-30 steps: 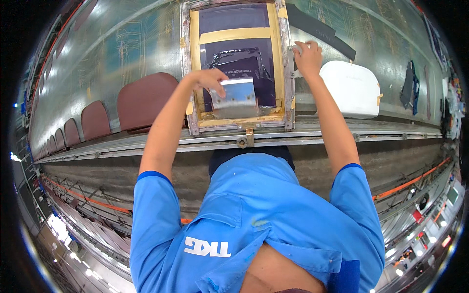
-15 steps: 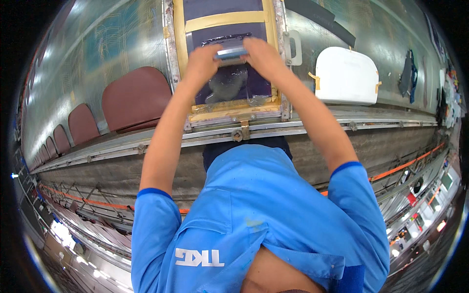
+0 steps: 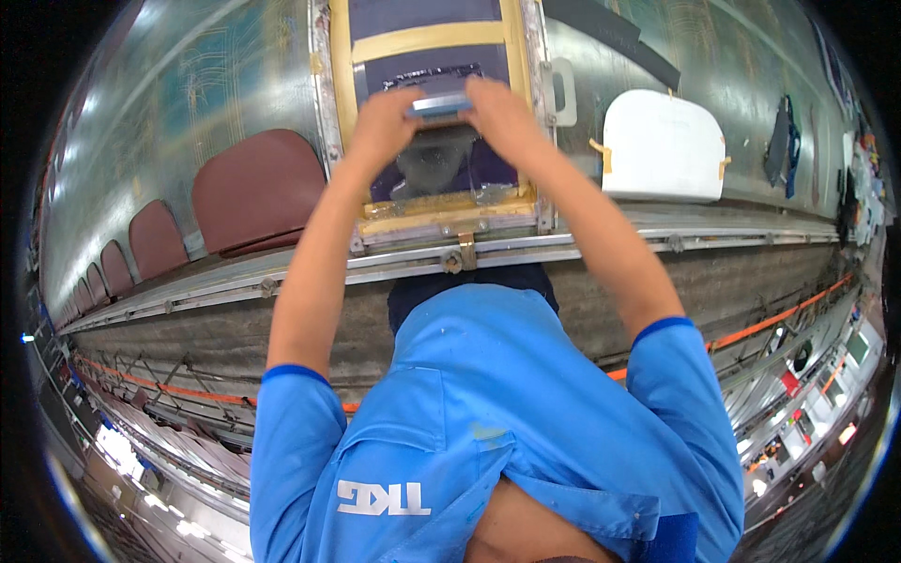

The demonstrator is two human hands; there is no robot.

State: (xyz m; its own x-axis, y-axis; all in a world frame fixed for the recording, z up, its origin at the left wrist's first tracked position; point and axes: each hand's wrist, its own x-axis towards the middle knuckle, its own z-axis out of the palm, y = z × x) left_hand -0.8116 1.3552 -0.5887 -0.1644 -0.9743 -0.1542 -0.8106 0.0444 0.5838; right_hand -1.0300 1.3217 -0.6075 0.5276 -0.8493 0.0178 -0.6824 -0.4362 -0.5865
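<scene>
Both my hands grip a squeegee [image 3: 437, 106] with a metallic, bluish bar, held crosswise over a screen-printing frame [image 3: 328, 131]. My left hand [image 3: 385, 124] is closed on its left end and my right hand [image 3: 499, 111] on its right end. Inside the frame, the dark purple mesh [image 3: 488, 173] is bordered with yellow tape [image 3: 430, 40]. A wet, greyish smear of ink [image 3: 427, 169] lies on the mesh on my side of the squeegee. More dark, glossy ink shows just beyond it. The squeegee's lower edge is blurred, so its contact with the mesh is unclear.
Left of the frame, several maroon rounded panels [image 3: 258, 190] line the long table [image 3: 253, 84]. To the right lie a white rounded panel [image 3: 664, 145] with tape tabs and a dark strip [image 3: 615, 39]. A metal rail [image 3: 610, 238] with clamps runs along the near edge.
The squeegee stays at almost the same place in both hands. The ink smear on my side of it looks duller and less glossy. The whole view has shifted slightly.
</scene>
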